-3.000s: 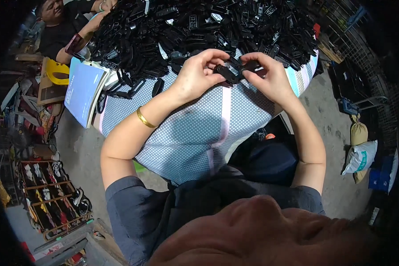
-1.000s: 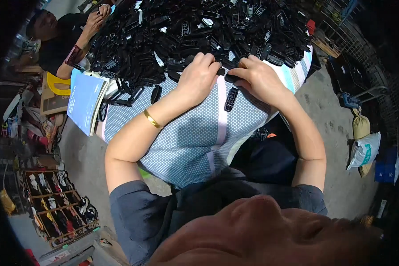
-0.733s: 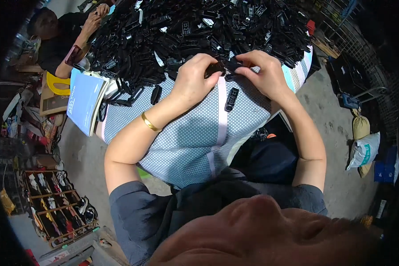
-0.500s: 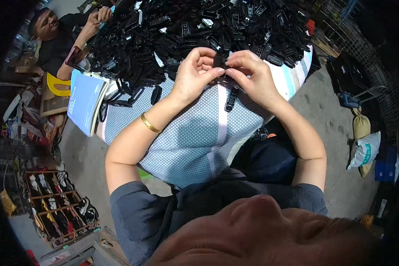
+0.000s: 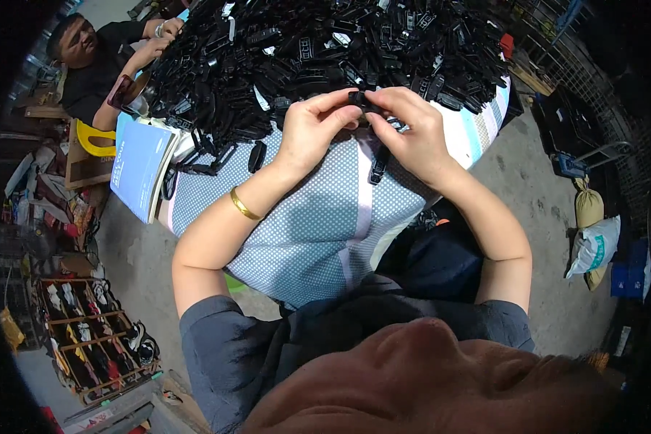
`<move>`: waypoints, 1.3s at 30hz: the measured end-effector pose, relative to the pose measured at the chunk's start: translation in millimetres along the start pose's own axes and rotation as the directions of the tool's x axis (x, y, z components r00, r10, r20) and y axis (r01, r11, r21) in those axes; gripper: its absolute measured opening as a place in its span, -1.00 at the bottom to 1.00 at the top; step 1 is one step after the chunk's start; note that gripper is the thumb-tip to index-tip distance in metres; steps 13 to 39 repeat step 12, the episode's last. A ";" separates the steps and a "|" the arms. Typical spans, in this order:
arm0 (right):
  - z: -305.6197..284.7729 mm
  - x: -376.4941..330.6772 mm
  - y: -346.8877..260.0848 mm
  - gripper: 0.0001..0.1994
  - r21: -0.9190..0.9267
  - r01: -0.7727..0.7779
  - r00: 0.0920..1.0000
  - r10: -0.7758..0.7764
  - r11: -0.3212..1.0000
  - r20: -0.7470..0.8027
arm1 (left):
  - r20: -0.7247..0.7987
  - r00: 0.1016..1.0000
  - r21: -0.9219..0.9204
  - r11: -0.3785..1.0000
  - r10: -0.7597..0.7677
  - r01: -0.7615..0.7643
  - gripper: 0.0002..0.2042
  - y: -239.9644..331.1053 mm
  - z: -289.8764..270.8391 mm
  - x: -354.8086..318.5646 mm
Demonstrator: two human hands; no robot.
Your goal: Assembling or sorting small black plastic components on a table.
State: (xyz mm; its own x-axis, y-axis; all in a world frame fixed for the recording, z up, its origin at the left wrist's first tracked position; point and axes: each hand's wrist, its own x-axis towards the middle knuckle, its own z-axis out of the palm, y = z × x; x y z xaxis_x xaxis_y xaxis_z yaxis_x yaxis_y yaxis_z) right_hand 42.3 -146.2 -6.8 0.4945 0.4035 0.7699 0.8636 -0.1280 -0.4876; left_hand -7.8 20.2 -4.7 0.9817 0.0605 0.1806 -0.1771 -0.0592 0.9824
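Observation:
My left hand [image 5: 312, 130] and my right hand [image 5: 412, 134] meet over the table's near side, both pinching one small black plastic clip [image 5: 360, 99] between their fingertips. A gold bangle [image 5: 243, 206] sits on my left wrist. Just beyond my hands lies a big heap of black plastic clips [image 5: 325, 43] covering most of the table. One loose black clip [image 5: 377, 166] lies on the dotted blue-grey cloth [image 5: 318, 217] under my right hand, another [image 5: 256, 155] to the left of my left hand.
Another person [image 5: 94, 61] sits at the table's far left with hands at the heap. A blue book [image 5: 141, 166] lies at the left table edge. A wooden shoe rack [image 5: 94, 340] stands lower left; sacks [image 5: 593, 231] and a trolley stand at right.
My hands lifted from the heap's edge and came together, holding one black clip up between the fingertips. A loose clip stays on the cloth below my right hand.

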 end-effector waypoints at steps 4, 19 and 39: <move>1.0 -2.5 -5.4 -0.72 -0.137 0.099 0.995 -0.093 0.986 0.046 | -0.010 1.000 -0.064 0.998 0.015 -0.016 -0.70 0.3 3.5 -1.9; -7.5 -1.7 6.4 -0.49 0.026 -0.467 0.794 0.406 0.884 0.452 | 0.212 0.959 0.095 0.972 0.189 -0.213 -0.70 6.4 -12.8 0.0; -7.5 -1.7 6.4 -0.49 0.026 -0.467 0.794 0.406 0.884 0.452 | 0.212 0.959 0.095 0.972 0.189 -0.213 -0.70 6.4 -12.8 0.0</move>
